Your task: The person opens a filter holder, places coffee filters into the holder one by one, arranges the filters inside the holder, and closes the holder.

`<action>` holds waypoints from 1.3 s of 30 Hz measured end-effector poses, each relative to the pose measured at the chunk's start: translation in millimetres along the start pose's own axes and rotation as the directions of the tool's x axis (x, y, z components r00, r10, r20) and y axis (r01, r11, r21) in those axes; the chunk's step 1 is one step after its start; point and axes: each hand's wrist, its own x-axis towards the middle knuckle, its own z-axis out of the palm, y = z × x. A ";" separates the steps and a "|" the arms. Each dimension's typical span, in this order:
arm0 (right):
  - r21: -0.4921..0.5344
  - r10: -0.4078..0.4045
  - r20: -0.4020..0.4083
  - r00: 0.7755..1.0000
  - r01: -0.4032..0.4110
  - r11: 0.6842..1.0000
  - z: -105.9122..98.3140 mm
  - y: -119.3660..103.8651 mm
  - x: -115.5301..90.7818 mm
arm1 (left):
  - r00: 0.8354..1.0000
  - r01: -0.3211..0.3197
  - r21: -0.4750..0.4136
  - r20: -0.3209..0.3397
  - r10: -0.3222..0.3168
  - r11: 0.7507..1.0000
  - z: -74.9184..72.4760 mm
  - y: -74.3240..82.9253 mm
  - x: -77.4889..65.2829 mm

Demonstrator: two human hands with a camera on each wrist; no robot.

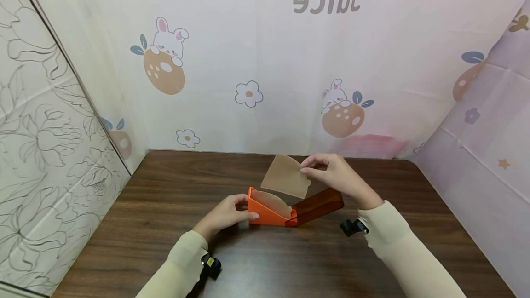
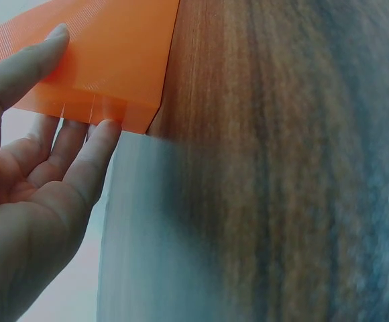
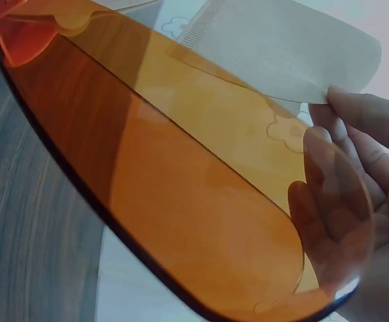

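An orange coffee filter holder (image 1: 264,213) stands on the wooden table, its see-through amber lid (image 1: 319,206) swung out to the right. Brown paper filters (image 1: 271,200) show inside it. My left hand (image 1: 225,213) grips the holder's left end, thumb on the front face and fingers at the end wall (image 2: 80,107). Above the holder, my right hand (image 1: 334,174) pinches one paper coffee filter (image 1: 285,176) at its right edge. In the right wrist view the lid (image 3: 181,194) covers part of the fingers, and the filter (image 3: 282,50) hangs from thumb and fingertips.
The dark wood table (image 1: 165,187) runs back to a printed curtain (image 1: 215,59) with rabbits and flowers. A floral panel (image 1: 45,141) borders the left side, another curtain (image 1: 488,151) the right. Black wrist cameras (image 1: 212,266) sit on both sleeves.
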 end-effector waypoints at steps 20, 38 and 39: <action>-0.007 0.006 0.068 0.998 -0.006 1.000 17.1 -7.3 -0.5 | 1.000 0.012 -0.006 -0.009 -0.012 1.000 0.1 2.8 -0.7; -0.100 -0.014 0.076 0.997 0.022 0.995 32.2 -4.4 3.1 | 1.000 0.016 0.028 -0.005 -0.015 0.999 -0.7 1.2 0.9; -0.108 -0.018 0.078 0.997 0.027 0.994 32.9 -5.1 3.3 | 1.000 0.016 0.028 -0.005 -0.015 0.999 -0.8 1.3 1.0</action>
